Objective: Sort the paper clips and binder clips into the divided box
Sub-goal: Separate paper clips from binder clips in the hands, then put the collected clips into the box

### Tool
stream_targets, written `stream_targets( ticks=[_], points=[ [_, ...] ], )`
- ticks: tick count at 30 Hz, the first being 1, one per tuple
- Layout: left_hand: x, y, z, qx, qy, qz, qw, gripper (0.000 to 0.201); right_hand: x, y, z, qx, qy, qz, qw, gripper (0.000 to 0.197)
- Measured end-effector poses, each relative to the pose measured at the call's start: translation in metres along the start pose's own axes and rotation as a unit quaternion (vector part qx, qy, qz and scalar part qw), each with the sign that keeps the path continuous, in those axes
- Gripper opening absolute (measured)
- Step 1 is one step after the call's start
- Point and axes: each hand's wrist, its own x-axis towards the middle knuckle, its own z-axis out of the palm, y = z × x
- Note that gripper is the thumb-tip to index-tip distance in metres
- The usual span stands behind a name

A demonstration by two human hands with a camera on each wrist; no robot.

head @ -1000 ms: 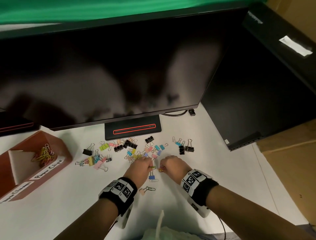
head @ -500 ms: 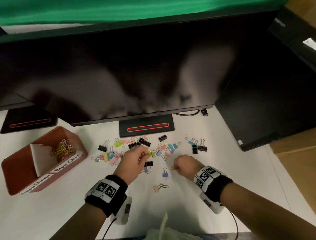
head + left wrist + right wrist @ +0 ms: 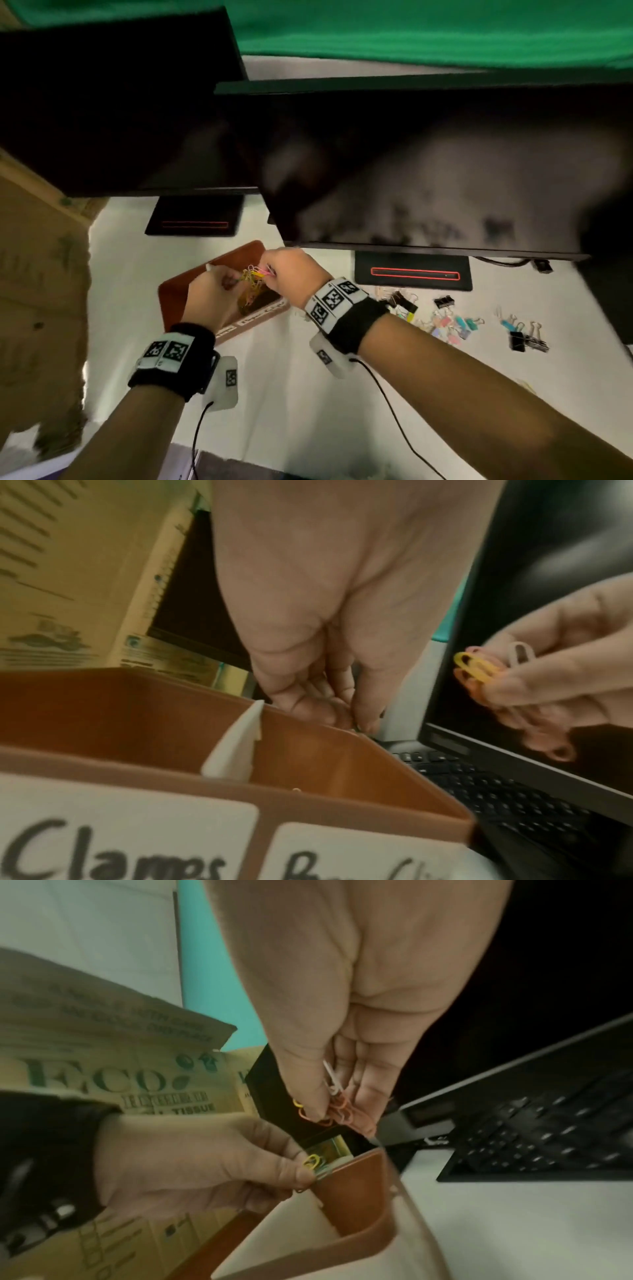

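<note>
The brown divided box (image 3: 171, 294) stands left of centre, with a white divider (image 3: 236, 750) and labels on its front wall. Loose coloured paper clips (image 3: 251, 286) lie in its right compartment. My left hand (image 3: 233, 281) is over the box and pinches a yellow paper clip (image 3: 311, 1161). Just to its right, my right hand (image 3: 269, 271) pinches several paper clips (image 3: 337, 1104) in yellow, orange, pink and white above the same compartment. Coloured and black binder clips (image 3: 445, 322) lie scattered on the white table to the right.
Two dark monitors (image 3: 428, 171) hang low over the table, their stands (image 3: 412, 274) just behind the box and clips. A cardboard carton (image 3: 37, 291) stands at the left. A black keyboard (image 3: 534, 1131) lies beyond the box. Wrist cables trail toward me.
Both hands have left the clip pile and moved left to above the box, each carrying paper clips. The head view has swung left with them.
</note>
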Motion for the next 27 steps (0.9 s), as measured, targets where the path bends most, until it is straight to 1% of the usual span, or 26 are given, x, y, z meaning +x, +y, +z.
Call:
stream_targets(
  ticks=[1,2,4,6,7,9,10,12,14,16,19,21,23,24,26,27],
  points=[
    [0.004,-0.004,-0.002,-0.008,-0.020,-0.012,1.000,0.010,0.014,-0.008,0.009,0.002,-0.004,0.012,1.000,0.022],
    [0.008,-0.006,-0.003,-0.013,-0.041,-0.019,0.999,0.014,0.025,-0.013,0.018,0.013,-0.008,0.025,1.000,0.026],
    [0.011,-0.012,-0.002,0.001,-0.075,-0.010,0.997,0.028,0.035,-0.016,0.032,0.047,-0.017,0.047,0.998,0.037],
    [0.012,-0.014,-0.003,0.019,-0.072,0.019,0.997,0.034,0.032,-0.012,0.038,0.071,-0.011,0.048,0.996,0.045],
    [0.010,-0.012,-0.003,0.011,-0.063,0.039,0.997,0.034,0.025,-0.008,0.037,0.087,0.000,0.038,0.996,0.045],
    [0.002,-0.004,0.003,-0.027,-0.052,0.091,0.994,0.030,0.002,0.006,0.030,0.125,0.029,0.011,0.992,0.038],
    [-0.003,0.004,0.007,-0.045,-0.053,0.120,0.990,0.027,-0.014,0.016,0.025,0.139,0.041,0.005,0.989,0.032],
    [-0.016,0.023,0.022,-0.076,-0.076,0.175,0.979,0.022,-0.054,0.045,0.012,0.139,0.069,0.018,0.988,0.021],
    [-0.030,0.045,0.043,-0.085,-0.119,0.224,0.963,0.019,-0.100,0.082,-0.002,0.109,0.112,0.052,0.986,0.015],
    [-0.041,0.067,0.070,-0.078,-0.169,0.267,0.946,0.020,-0.148,0.125,-0.015,0.066,0.139,0.120,0.981,0.016],
    [-0.057,0.105,0.114,-0.066,-0.234,0.305,0.921,0.023,-0.213,0.190,-0.033,0.007,0.164,0.248,0.955,0.021],
    [-0.066,0.135,0.140,-0.054,-0.264,0.321,0.908,0.027,-0.246,0.224,-0.045,-0.019,0.193,0.307,0.932,0.023],
    [-0.073,0.166,0.166,-0.049,-0.283,0.331,0.899,0.028,-0.267,0.250,-0.056,-0.017,0.201,0.347,0.916,0.025],
    [-0.076,0.182,0.179,-0.045,-0.286,0.336,0.896,0.028,-0.274,0.262,-0.061,-0.011,0.195,0.357,0.913,0.026],
    [-0.079,0.209,0.205,-0.037,-0.293,0.333,0.895,0.028,-0.282,0.282,-0.068,-0.004,0.182,0.358,0.916,0.026],
    [-0.079,0.221,0.218,-0.035,-0.304,0.321,0.896,0.029,-0.283,0.292,-0.071,-0.003,0.176,0.354,0.919,0.026]
  ],
)
